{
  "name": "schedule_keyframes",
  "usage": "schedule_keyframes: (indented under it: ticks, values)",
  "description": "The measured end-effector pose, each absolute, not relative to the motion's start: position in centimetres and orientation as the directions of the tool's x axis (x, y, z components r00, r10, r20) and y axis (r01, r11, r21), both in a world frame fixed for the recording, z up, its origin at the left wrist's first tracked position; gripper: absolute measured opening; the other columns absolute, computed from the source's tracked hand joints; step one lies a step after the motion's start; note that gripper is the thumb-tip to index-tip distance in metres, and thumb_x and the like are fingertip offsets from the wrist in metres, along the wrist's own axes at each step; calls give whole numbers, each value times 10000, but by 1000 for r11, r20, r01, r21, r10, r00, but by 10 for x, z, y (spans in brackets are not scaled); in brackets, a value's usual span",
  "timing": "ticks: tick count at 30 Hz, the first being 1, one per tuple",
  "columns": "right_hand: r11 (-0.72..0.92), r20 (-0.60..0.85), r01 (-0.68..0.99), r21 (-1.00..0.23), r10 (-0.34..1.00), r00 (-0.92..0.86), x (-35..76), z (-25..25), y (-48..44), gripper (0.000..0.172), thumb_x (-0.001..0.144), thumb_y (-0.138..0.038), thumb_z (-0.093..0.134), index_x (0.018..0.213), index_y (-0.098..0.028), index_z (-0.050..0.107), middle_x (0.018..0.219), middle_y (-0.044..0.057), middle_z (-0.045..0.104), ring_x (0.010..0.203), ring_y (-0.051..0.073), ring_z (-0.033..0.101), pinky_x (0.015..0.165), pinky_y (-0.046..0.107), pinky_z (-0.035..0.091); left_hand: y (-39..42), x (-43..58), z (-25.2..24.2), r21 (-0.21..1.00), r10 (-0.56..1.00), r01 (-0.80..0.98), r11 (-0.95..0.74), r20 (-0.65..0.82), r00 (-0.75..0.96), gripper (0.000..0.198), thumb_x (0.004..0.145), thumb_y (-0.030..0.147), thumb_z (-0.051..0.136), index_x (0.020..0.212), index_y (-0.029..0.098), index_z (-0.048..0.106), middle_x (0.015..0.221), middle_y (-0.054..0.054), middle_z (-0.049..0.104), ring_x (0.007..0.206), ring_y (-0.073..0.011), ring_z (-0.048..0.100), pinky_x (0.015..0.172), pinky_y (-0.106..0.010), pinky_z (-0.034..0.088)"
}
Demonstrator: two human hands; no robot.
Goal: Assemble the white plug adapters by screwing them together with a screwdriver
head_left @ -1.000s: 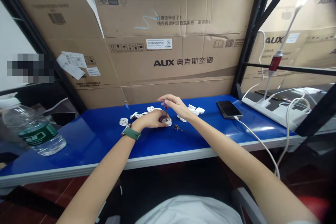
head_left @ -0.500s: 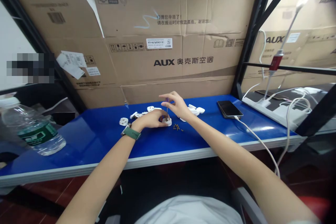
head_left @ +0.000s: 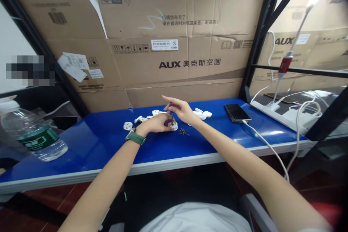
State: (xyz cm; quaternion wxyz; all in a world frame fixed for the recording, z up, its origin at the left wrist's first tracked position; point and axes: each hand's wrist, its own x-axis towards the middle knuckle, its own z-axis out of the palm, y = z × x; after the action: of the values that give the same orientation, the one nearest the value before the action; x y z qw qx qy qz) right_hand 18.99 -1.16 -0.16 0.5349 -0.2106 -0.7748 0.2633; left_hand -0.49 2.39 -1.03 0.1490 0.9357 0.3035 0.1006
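One white piece (head_left: 174,127) | clamped in left fingers (head_left: 166,128) | below right fingers (head_left: 175,109) pinching screwdriver (head_left: 172,116)

**Covered, cropped, tiny**

The right hand (head_left: 181,111) hides part of the tool (head_left: 171,104); the left hand (head_left: 157,123), part of the white piece (head_left: 173,127). Brass bits (head_left: 183,131) toward the table's (head_left: 163,149) front edge are too small to identify. At its left end, the bottle (head_left: 38,139) is cropped.

White plug part (head_left: 174,127), brass-coloured screws (head_left: 183,131), blue tabletop (head_left: 165,149), green watch strap (head_left: 136,138)
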Motion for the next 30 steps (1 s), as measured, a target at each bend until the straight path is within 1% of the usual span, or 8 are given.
schedule_keyframes:
  ticks: [2, 6, 9, 11, 15, 21, 25, 30]
  values:
    - [756, 695, 0, -655, 601, -395, 190, 0, -14, 455, 1008, -276, 492, 1458, -229, 535, 1104, 75, 734, 914, 183, 687, 892, 369, 558, 24, -5, -11, 335, 605, 547, -767, 97, 790, 386, 832, 505, 701, 1093, 221, 689, 1023, -60, 709, 849, -212, 662, 733, -306, 501]
    - [791, 702, 92, -605, 584, -406, 191, 2, -17, 313, 988, -270, 537, 1272, -208, 651, 1179, 88, 702, 1014, 205, 663, 938, 378, 545, 22, -4, -9, 335, 602, 542, -770, 102, 792, 360, 836, 464, 695, 1091, 210, 675, 999, -59, 709, 829, -210, 657, 725, -307, 500]
    - [789, 689, 173, -589, 603, -402, 192, 1, -15, 324, 948, -214, 561, 1257, -230, 659, 1023, 47, 711, 899, 186, 667, 852, 339, 559, 19, -3, -6, 353, 585, 522, -776, 97, 805, 349, 847, 458, 684, 1088, 207, 669, 1008, -59, 713, 830, -209, 658, 738, -310, 505]
    - [772, 671, 151, -618, 617, -410, 192, 0, -13, 364, 952, -180, 512, 1290, -236, 637, 935, 24, 707, 823, 168, 668, 798, 315, 562, 18, -3, -5, 356, 583, 518, -778, 103, 806, 349, 848, 470, 684, 1082, 210, 670, 1023, -60, 709, 836, -209, 657, 746, -312, 508]
    - [768, 689, 70, -636, 607, -397, 192, -2, -11, 376, 959, -161, 455, 1296, -221, 610, 947, 32, 705, 798, 148, 665, 777, 303, 561, 18, -3, -5, 329, 600, 542, -773, 101, 794, 369, 843, 506, 690, 1061, 208, 676, 993, -63, 702, 831, -218, 660, 723, -314, 502]
    - [755, 727, 2, -656, 632, -269, 194, 4, -14, 302, 975, -239, 466, 1248, -220, 594, 918, 28, 680, 744, 142, 650, 762, 308, 557, 20, -2, -6, 338, 604, 548, -765, 83, 792, 436, 841, 557, 688, 1108, 211, 692, 1039, -69, 716, 828, -215, 673, 709, -306, 500]
    - [757, 742, 22, -653, 645, -184, 198, 8, -15, 280, 973, -264, 471, 1225, -224, 586, 872, 16, 664, 701, 133, 633, 732, 296, 560, 21, -4, -6, 308, 587, 532, -789, 119, 801, 394, 845, 505, 689, 1103, 207, 687, 1066, -73, 713, 828, -208, 668, 723, -305, 497]
    - [732, 726, 126, -669, 681, -100, 201, 8, -14, 276, 946, -260, 494, 1200, -225, 597, 792, -14, 632, 602, 116, 606, 618, 254, 543, 20, -10, -4, 231, 606, 570, -789, 139, 783, 368, 840, 467, 681, 1105, 211, 673, 1048, -72, 709, 870, -227, 664, 749, -313, 494]
